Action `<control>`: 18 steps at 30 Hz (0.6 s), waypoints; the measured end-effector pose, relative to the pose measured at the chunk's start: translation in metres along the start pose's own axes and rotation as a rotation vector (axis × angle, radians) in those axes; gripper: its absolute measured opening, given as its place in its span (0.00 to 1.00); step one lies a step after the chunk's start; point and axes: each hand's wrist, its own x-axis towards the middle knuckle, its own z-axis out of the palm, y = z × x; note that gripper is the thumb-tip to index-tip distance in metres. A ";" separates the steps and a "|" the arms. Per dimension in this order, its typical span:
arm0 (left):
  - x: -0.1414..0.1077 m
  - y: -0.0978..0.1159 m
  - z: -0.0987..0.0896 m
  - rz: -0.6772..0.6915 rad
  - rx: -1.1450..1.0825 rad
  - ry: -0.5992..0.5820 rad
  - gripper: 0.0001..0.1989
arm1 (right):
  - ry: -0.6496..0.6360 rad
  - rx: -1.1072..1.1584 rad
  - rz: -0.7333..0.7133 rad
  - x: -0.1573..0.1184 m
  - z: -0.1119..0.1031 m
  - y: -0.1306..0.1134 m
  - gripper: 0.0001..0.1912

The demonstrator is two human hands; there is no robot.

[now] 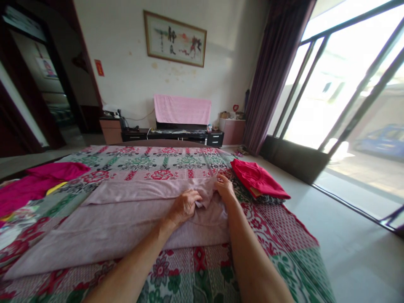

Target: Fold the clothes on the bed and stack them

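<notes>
A pale pink garment (126, 219) lies spread across the patterned cloth, its long narrow parts reaching to the left. My left hand (186, 205) is closed on a gathered bit of this fabric near its right end. Just to the right, my right hand (224, 186) has its fingers curled round the garment's far right corner. Between the two hands the fabric is bunched and slightly lifted. The exact cut of the garment cannot be made out, and the fingertips are partly hidden in its folds.
Beyond my right hand sits a stack of folded clothes with a red garment (257, 179) on top. Magenta clothing (41, 181) lies loosely at the left. A floral cloth (202, 261) covers the surface. Farther back is a low cabinet (135, 136) with a pink-draped screen (182, 110).
</notes>
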 end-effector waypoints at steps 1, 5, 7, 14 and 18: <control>0.000 0.001 0.000 0.003 -0.024 0.002 0.22 | 0.026 -0.082 0.000 0.000 0.000 0.000 0.25; 0.003 0.009 -0.005 0.013 -0.121 0.024 0.22 | 0.083 -0.329 -0.002 -0.003 -0.008 -0.008 0.23; 0.004 0.011 -0.012 -0.044 -0.124 0.076 0.19 | 0.089 -0.416 0.006 -0.007 -0.014 -0.017 0.23; -0.005 -0.020 -0.035 -0.398 0.168 0.228 0.14 | -0.114 -0.496 -0.149 -0.015 -0.021 -0.044 0.16; -0.015 -0.033 -0.031 -0.379 0.278 0.056 0.12 | -0.694 -0.494 -0.223 -0.031 -0.023 -0.061 0.13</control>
